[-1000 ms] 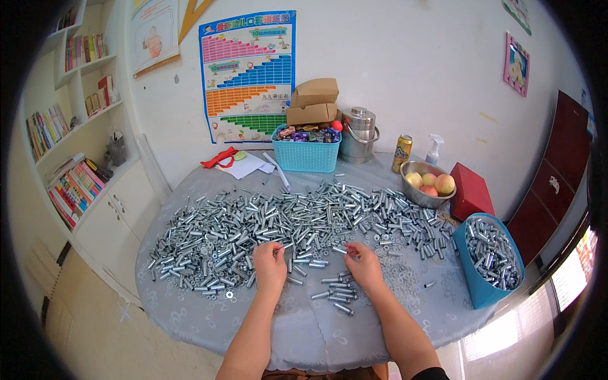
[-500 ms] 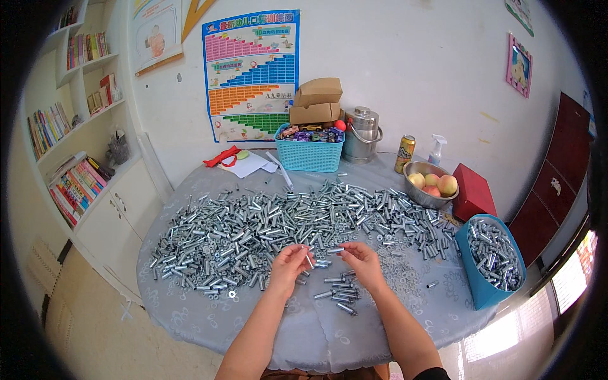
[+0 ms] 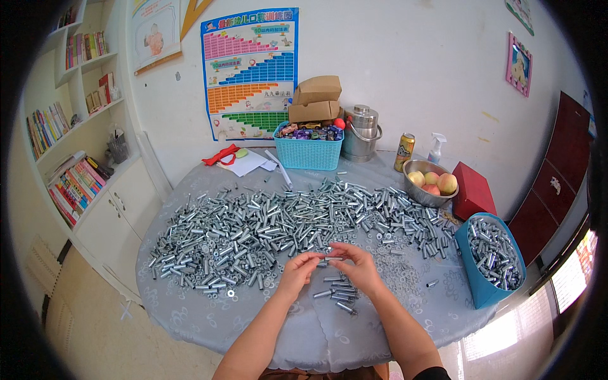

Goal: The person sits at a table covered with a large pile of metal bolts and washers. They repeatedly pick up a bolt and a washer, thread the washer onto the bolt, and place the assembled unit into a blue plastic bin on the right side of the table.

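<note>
My left hand (image 3: 299,273) and my right hand (image 3: 358,266) meet fingertip to fingertip over the near middle of the table. Pinched in the left is a thin silvery bolt, and in the right a short metal sleeve; fingers cover most of both, and how far one sits inside the other cannot be made out. Just below the hands lies a small group of bolts with sleeves (image 3: 342,292). Beyond them spreads a wide heap of loose metal sleeves and bolts (image 3: 253,221). Many flat washers (image 3: 405,278) are scattered beside my right hand.
A blue bin (image 3: 480,278) full of metal parts stands at the table's right edge. Behind the heap are a turquoise basket (image 3: 308,155), a steel canister (image 3: 361,136), a can (image 3: 405,152), a spray bottle (image 3: 436,149), a fruit bowl (image 3: 430,199) and a red box (image 3: 475,192).
My hands were apart, the left with the bolt and the right with the sleeve. They have come together, bringing the two parts end to end between the fingertips.
</note>
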The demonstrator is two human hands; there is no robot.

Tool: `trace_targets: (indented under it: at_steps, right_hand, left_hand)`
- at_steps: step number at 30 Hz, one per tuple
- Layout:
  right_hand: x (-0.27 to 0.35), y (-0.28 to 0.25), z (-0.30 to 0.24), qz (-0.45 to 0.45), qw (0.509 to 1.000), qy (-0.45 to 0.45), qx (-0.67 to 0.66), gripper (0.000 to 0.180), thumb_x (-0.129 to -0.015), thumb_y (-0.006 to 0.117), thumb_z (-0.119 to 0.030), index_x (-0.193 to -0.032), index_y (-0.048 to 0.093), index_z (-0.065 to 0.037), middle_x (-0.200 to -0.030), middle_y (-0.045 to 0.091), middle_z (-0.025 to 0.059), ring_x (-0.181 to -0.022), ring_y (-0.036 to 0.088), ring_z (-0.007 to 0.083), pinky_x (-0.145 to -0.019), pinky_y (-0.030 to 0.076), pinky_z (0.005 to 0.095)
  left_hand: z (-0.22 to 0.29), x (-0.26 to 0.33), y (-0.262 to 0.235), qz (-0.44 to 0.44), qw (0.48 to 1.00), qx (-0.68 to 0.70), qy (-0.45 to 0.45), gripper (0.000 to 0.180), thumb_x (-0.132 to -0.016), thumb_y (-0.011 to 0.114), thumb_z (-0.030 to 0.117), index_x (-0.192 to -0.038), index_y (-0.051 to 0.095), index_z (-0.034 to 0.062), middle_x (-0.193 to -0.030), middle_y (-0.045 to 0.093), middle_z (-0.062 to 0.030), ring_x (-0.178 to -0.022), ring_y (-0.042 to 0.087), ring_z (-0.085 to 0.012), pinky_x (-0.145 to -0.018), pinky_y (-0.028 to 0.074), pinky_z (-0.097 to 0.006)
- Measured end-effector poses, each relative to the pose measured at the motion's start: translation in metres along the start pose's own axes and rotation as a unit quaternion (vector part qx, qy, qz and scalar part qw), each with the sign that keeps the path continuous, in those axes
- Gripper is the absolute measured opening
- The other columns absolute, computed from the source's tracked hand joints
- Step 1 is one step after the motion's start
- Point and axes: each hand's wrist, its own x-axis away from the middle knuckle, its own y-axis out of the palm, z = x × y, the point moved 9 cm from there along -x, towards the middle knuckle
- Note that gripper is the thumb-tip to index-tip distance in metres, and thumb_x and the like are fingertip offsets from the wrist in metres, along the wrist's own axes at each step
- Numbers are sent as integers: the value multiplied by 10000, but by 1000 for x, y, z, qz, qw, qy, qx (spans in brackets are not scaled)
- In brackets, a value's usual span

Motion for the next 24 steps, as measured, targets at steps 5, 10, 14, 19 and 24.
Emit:
trace_targets:
  at_steps: [5,10,14,19,24]
  right_hand:
    - [4,7,-8,-2,996,-46,73,393,-727,660,-4,-1105,584,-78,-926,634,61,-820,581,145,-764,462,267]
    - [8,14,-27,-5,992,-59,111,390,-703,682,-3,-1079,591,-57,-929,635,76,-847,588,147,-770,469,273]
    - [12,21,-23,-20,989,-78,122,389,-693,665,13,-1068,584,-50,-940,624,92,-848,600,188,-769,477,293]
    - [15,34,-30,-58,981,-121,141,430,-679,661,9,-1090,547,-53,-998,588,104,-904,586,234,-794,471,315]
    - [7,1,-28,27,981,-99,167,353,-696,677,-98,-1033,578,-60,-990,591,116,-883,577,263,-764,464,333]
  left_hand:
    - [-7,-2,4,-15,1000,4,-10,202,-886,518,225,-1019,582,87,-625,404,69,-490,287,-16,-424,212,-176]
    - [2,6,11,-7,999,31,-16,296,-904,483,295,-1115,511,89,-677,505,19,-470,326,-21,-390,260,-186]
    - [2,1,15,-16,996,-50,68,297,-904,494,255,-1132,482,66,-836,565,-17,-514,401,-33,-399,306,-197]
    - [-7,1,16,-22,988,-146,55,215,-887,518,168,-1093,504,107,-779,521,34,-539,419,-33,-418,323,-199]
    - [-4,-1,5,27,998,-55,21,195,-873,546,206,-1041,545,106,-695,467,60,-521,369,-18,-417,279,-173]
